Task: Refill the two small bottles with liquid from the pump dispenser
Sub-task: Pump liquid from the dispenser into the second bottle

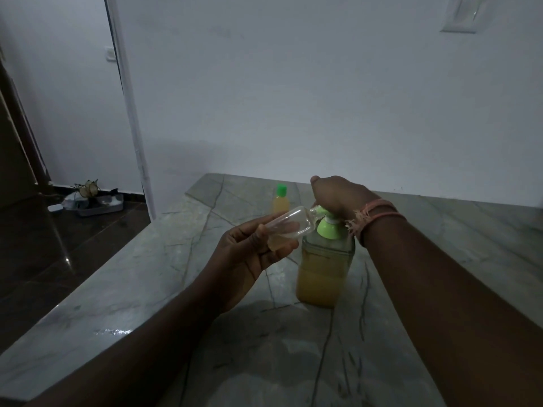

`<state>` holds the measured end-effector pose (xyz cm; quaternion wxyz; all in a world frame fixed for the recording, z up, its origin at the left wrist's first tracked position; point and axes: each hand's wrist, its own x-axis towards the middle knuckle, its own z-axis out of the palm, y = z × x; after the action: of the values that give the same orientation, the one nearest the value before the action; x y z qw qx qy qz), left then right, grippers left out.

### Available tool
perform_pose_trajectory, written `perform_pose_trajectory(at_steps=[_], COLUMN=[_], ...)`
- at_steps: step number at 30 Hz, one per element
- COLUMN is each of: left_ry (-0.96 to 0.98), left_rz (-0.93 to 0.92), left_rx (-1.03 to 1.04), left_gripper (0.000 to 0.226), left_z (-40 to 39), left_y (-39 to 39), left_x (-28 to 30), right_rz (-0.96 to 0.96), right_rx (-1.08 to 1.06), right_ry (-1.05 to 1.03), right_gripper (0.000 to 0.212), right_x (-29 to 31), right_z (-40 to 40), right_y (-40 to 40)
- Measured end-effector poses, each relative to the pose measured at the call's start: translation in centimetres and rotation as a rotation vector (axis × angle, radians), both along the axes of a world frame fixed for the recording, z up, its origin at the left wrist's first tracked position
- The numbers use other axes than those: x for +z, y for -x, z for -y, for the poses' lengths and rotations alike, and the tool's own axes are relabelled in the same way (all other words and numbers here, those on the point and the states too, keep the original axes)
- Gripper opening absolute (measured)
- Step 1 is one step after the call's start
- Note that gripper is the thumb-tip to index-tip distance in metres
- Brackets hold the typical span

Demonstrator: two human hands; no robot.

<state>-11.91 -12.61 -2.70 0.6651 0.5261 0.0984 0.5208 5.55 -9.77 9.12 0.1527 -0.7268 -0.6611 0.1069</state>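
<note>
A pump dispenser [323, 277] with yellow liquid and a green pump top stands on the marble counter [147, 289]. My right hand [338, 195] rests on top of the pump head, fingers curled over it. My left hand [249, 254] holds a small clear bottle [289, 226] tilted, its open mouth against the pump's nozzle; a little yellow liquid lies in its lower end. A second small bottle [280, 201], holding yellow liquid and closed with a green cap, stands upright behind them on the counter.
The counter's left edge drops to a dark floor, where a tray with clutter [94, 201] sits by the wall. A white wall rises right behind the counter. A wall plate [461, 16] is at the top right.
</note>
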Motion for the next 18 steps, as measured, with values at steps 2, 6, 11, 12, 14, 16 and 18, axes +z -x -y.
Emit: perform_pose_trajectory(at_steps=[2, 6, 11, 12, 14, 16, 18], left_ry=[0.0, 0.007, -0.004, 0.0, 0.003, 0.003, -0.002], left_rz=[-0.006, -0.002, 0.002, 0.007, 0.004, 0.0, 0.0], left_rx=[0.01, 0.018, -0.001, -0.001, -0.001, 0.003, -0.01], left_gripper=[0.063, 0.067, 0.063, 0.064, 0.065, 0.064, 0.06], left_z=[0.1, 0.1, -0.1, 0.0, 0.2, 0.3, 0.3], left_y=[-0.1, -0.2, -0.1, 0.0, -0.1, -0.2, -0.1], left_x=[0.1, 0.1, 0.0, -0.1, 0.1, 0.2, 0.2], right_rz=[0.04, 0.086, -0.005, -0.03, -0.055, -0.023, 0.0], right_rx=[0.016, 0.009, -0.029, -0.04, -0.046, -0.021, 0.0], right_ry=[0.018, 0.026, -0.04, -0.042, -0.02, 0.004, 0.027], right_gripper=[0.038, 0.046, 0.039, 0.037, 0.036, 0.039, 0.044], right_x=[0.3, 0.8, -0.3, -0.4, -0.2, 0.5, 0.9], right_z=[0.0, -0.3, -0.6, -0.5, -0.3, -0.2, -0.1], right_y=[0.1, 0.3, 0.1, 0.1, 0.2, 0.4, 0.6])
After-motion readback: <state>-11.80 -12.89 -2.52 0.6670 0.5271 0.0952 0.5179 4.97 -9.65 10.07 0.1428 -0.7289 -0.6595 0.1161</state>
